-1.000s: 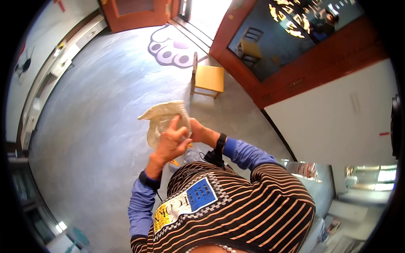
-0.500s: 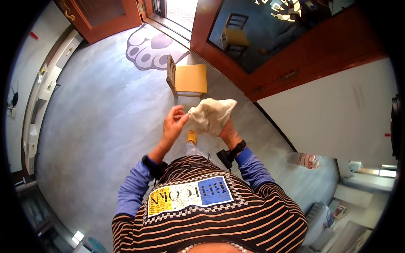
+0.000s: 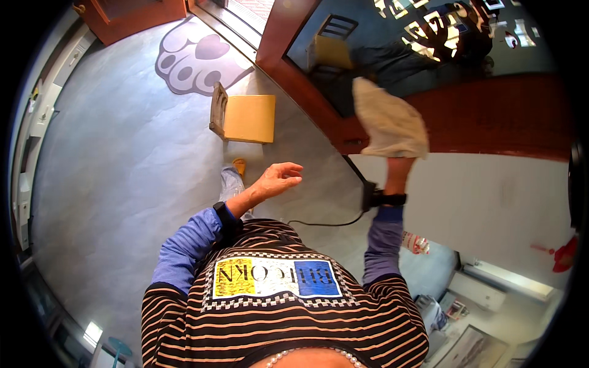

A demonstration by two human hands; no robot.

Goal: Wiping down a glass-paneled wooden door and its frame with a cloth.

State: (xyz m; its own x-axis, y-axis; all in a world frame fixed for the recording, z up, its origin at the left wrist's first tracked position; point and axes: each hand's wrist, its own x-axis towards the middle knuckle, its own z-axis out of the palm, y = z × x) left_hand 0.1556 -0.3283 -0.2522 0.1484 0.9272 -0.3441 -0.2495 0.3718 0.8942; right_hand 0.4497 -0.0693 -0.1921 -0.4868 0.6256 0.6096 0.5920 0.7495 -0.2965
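Observation:
A cream cloth (image 3: 389, 119) is draped over my right hand (image 3: 399, 167), which is raised in front of the glass pane of the red-brown wooden frame (image 3: 457, 116). The cloth hides the fingers that hold it, and its edges are smeared by motion. Whether the cloth touches the frame or the glass, I cannot tell. My left hand (image 3: 276, 180) hovers in front of my body with nothing in it, its fingers loosely stretched and slightly apart. Each wrist wears a black band, and a dark cable (image 3: 325, 224) hangs from the right one.
A wooden chair with a yellow seat (image 3: 250, 118) stands ahead on the grey floor. Beyond it lies a paw-shaped mat (image 3: 199, 58) by the open doorway. A white wall panel (image 3: 478, 202) rises to the right, with a red-labelled plastic package (image 3: 416, 243) near its foot.
My right hand has carried the cloth right and upward to the window. My left hand has come away from the cloth. The view has shifted to the right.

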